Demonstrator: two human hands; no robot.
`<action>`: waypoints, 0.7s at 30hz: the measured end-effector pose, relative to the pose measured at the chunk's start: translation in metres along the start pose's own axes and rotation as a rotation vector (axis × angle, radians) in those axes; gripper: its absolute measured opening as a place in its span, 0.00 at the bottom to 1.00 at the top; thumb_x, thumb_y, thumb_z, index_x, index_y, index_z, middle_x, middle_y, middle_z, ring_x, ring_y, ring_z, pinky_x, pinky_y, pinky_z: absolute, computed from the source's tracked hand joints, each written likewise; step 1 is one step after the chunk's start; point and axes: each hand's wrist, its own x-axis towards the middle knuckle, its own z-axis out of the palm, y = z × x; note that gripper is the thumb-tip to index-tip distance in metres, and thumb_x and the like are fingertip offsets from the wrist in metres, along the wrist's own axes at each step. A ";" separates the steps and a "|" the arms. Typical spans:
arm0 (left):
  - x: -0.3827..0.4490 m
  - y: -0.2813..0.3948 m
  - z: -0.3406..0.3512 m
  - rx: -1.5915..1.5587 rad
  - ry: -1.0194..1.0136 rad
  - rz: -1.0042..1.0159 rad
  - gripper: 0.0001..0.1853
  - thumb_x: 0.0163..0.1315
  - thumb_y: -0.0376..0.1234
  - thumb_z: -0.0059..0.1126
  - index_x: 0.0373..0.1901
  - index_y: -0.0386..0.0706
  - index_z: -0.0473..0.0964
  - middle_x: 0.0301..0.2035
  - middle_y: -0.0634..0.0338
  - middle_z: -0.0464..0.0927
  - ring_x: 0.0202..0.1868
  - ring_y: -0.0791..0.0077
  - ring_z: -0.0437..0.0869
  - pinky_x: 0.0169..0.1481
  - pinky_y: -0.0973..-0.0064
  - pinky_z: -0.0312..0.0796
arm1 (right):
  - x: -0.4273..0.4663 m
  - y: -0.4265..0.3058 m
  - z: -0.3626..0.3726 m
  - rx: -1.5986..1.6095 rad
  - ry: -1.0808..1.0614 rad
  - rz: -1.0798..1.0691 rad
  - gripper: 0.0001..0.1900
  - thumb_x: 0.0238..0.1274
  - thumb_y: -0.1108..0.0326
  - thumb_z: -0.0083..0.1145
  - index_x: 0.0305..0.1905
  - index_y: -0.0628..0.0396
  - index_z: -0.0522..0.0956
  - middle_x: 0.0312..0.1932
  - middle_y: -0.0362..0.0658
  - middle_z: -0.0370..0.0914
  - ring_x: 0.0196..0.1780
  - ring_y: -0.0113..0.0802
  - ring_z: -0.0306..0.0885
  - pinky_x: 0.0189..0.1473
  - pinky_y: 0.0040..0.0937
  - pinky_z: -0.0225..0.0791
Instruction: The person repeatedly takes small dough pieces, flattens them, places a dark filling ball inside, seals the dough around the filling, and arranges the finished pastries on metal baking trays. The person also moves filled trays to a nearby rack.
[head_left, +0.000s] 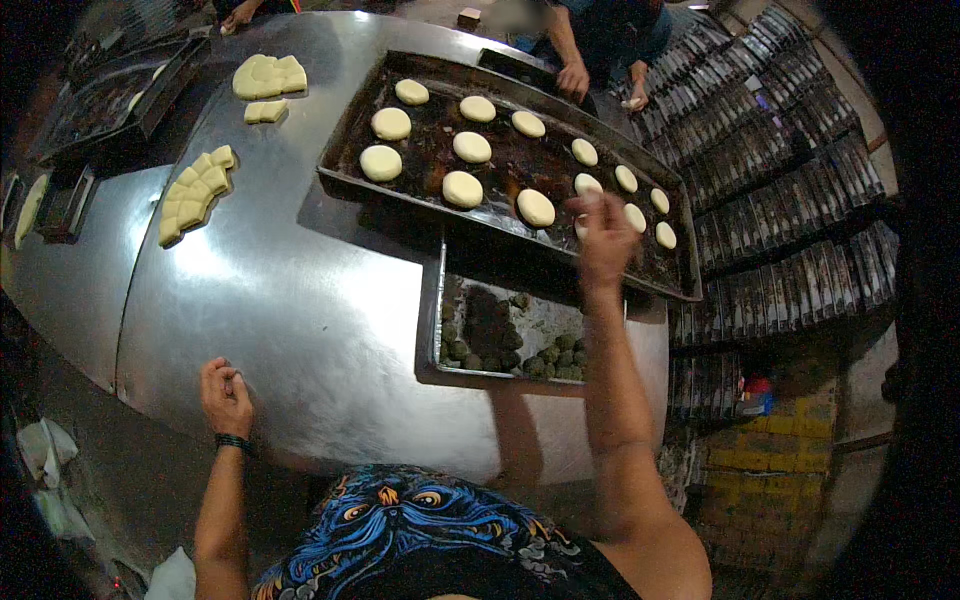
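Note:
My right hand (606, 232), blurred, reaches over a large dark metal baking tray (439, 208). Its fingers are at a pale flattened dough round (587, 184) and partly cover another beside it; whether they grip one, I cannot tell. Several more dough rounds (462, 189) lie in rows on the tray. My left hand (227, 397), with a dark band at the wrist, is over the steel table (322, 405), its fingers curled and nothing visible in them. Beneath my right forearm, a smaller tray (431, 371) contains dark green balls (559, 360), some hidden by the arm.
Cut dough pieces (196, 196) lie in a curved strip at left, near a larger dough slab (270, 76). Another dark tray (142, 112) stands far left. Across the table, a co-worker's hands (574, 81) are by the large tray. Stacked metal trays (780, 187) line the right side.

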 end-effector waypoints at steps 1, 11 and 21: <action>0.000 0.000 0.000 -0.030 -0.019 -0.003 0.04 0.58 0.28 0.53 0.33 0.37 0.72 0.48 0.53 0.73 0.42 0.62 0.79 0.39 0.72 0.73 | -0.028 -0.015 0.029 0.184 -0.110 -0.066 0.10 0.63 0.64 0.55 0.38 0.60 0.80 0.31 0.43 0.82 0.35 0.29 0.79 0.40 0.29 0.72; 0.008 -0.039 -0.045 -0.404 -0.130 -0.117 0.06 0.56 0.28 0.55 0.35 0.38 0.76 0.44 0.53 0.75 0.37 0.66 0.79 0.37 0.74 0.73 | -0.150 -0.127 0.311 0.070 -1.373 0.120 0.21 0.54 0.61 0.61 0.51 0.61 0.77 0.49 0.52 0.79 0.48 0.42 0.80 0.52 0.35 0.72; 0.063 -0.130 -0.123 -0.290 -0.068 -0.177 0.08 0.55 0.31 0.57 0.36 0.39 0.76 0.35 0.55 0.77 0.29 0.66 0.79 0.34 0.72 0.72 | -0.069 -0.138 0.508 -0.357 -0.792 0.192 0.27 0.53 0.44 0.52 0.41 0.61 0.82 0.40 0.58 0.80 0.49 0.51 0.78 0.52 0.40 0.69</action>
